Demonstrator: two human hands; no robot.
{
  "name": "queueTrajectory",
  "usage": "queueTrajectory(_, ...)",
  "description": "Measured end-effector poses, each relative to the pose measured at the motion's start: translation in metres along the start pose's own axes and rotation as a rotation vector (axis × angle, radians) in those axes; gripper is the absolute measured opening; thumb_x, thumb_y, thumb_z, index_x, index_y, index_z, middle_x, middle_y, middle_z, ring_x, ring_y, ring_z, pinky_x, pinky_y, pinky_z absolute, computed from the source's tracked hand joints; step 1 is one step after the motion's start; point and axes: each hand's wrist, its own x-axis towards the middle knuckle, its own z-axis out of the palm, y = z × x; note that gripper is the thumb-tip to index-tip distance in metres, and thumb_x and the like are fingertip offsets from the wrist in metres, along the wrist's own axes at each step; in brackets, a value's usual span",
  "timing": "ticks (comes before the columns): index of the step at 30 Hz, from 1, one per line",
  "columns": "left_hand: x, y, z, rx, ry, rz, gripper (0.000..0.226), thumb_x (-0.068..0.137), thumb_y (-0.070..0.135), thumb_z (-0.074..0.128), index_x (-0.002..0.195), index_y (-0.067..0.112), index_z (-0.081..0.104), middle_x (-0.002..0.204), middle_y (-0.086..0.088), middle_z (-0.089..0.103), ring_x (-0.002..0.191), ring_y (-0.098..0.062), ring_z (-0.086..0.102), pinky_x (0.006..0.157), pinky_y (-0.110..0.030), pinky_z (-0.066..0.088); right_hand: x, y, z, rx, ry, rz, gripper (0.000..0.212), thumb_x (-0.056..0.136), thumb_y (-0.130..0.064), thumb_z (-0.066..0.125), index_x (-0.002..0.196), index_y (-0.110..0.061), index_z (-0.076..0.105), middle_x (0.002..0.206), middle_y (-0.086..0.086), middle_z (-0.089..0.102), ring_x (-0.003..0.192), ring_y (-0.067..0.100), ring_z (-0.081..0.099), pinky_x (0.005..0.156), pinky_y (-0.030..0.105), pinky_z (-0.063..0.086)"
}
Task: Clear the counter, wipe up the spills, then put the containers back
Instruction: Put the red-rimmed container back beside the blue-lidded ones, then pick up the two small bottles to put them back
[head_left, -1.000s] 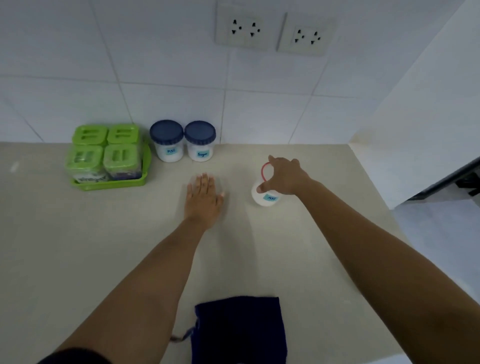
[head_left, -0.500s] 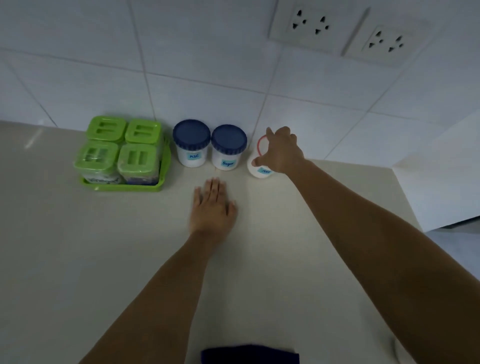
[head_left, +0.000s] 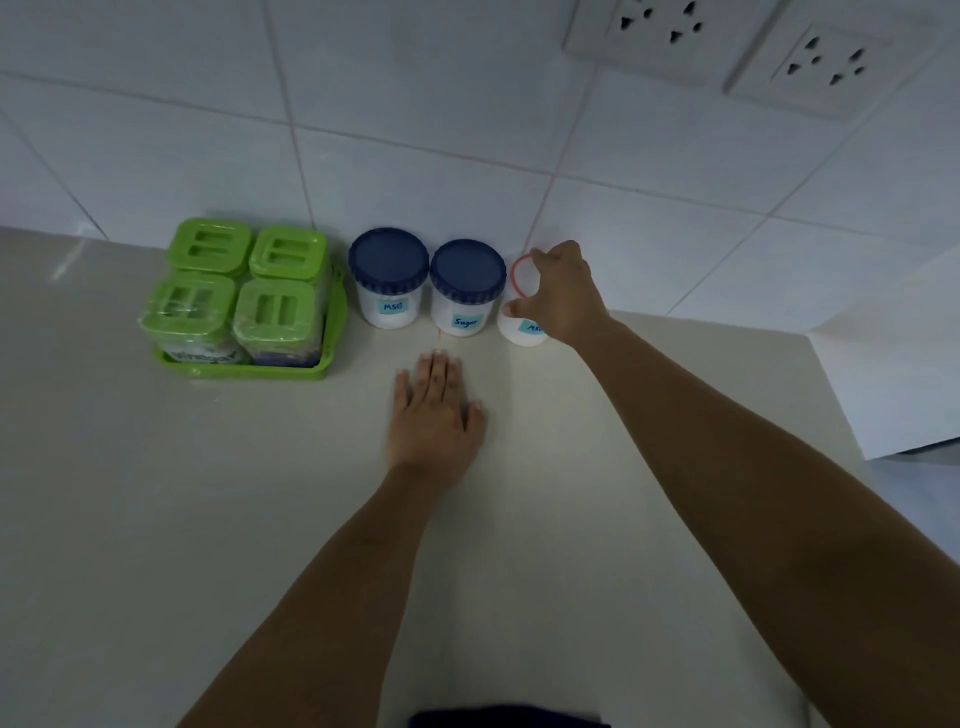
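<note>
Red-rimmed white jar (head_left: 522, 332) stands on the worktop (head_left: 156, 493) at upper centre, seemingly touching the blue-lidded Sugar jar (head_left: 467, 291); the right grip (head_left: 563, 296) clasps its top. The left grip (head_left: 436, 415) lies flat, fingers straight.

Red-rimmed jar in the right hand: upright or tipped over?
Upright. The red-rimmed jar has its base down toward the counter and its lid uppermost, beside the Sugar jar; the right hand grips its top.

Dim, bluish, even light with soft shadows; wide-angle bending at edges, slight softness throughout.
</note>
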Motion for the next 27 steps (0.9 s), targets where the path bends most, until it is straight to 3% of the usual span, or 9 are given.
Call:
queueTrajectory(6, -0.001, -0.001, 0.000, 0.005, -0.014, 0.001, 0.066, 0.095, 0.043, 0.017, 0.152, 0.011, 0.007, 0.162, -0.008, 0.006, 0.150, -0.019, 0.000, 0.121, -0.044, -0.003, -0.007, 0.001, 0.000, 0.003, -0.035, 0.006, 0.088, 0.077, -0.042, 0.072, 0.147, -0.011, 0.028, 0.147, 0.010, 0.027, 0.135, 0.031, 0.028, 0.110, 0.039, 0.032)
queueTrajectory(11, -0.002, -0.001, -0.003, 0.018, -0.011, 0.005, 0.065, 0.096, 0.043, 0.019, 0.152, 0.010, 0.011, 0.161, -0.009, 0.009, 0.150, -0.020, 0.003, 0.121, -0.044, -0.001, -0.036, 0.012, -0.007, -0.104, -0.093, -0.015, 0.092, 0.082, -0.052, 0.062, 0.151, -0.013, 0.015, 0.161, 0.005, 0.009, 0.147, 0.035, 0.006, 0.120, 0.046, 0.008)
queueTrajectory(14, -0.005, 0.001, -0.004, 0.065, -0.055, -0.007, 0.065, 0.097, 0.044, 0.015, 0.152, 0.010, 0.007, 0.162, -0.009, 0.006, 0.150, -0.020, 0.001, 0.121, -0.046, -0.001, -0.067, 0.027, -0.023, -0.107, -0.095, 0.063, 0.092, 0.086, -0.054, 0.056, 0.152, -0.011, 0.009, 0.162, 0.006, 0.000, 0.148, 0.034, -0.003, 0.121, 0.046, 0.005)
queueTrajectory(19, -0.023, 0.014, -0.010, 0.168, -0.103, -0.076, 0.062, 0.100, 0.039, 0.017, 0.152, 0.007, 0.005, 0.161, -0.012, 0.004, 0.149, -0.026, 0.003, 0.120, -0.051, 0.002, -0.134, 0.056, -0.064, 0.047, -0.040, 0.206, 0.090, 0.088, -0.053, 0.053, 0.152, -0.009, 0.007, 0.162, 0.006, -0.003, 0.149, 0.025, -0.004, 0.120, 0.041, 0.006)
queueTrajectory(27, -0.078, 0.114, -0.022, -0.052, -0.058, 0.155, 0.062, 0.101, 0.031, 0.028, 0.151, 0.004, 0.004, 0.161, -0.014, 0.006, 0.149, -0.027, 0.006, 0.122, -0.037, 0.003, -0.275, 0.134, -0.123, 0.118, -0.001, 0.334, 0.085, 0.091, -0.051, 0.052, 0.153, -0.013, 0.008, 0.162, 0.001, 0.003, 0.149, 0.016, 0.002, 0.119, 0.034, 0.009)
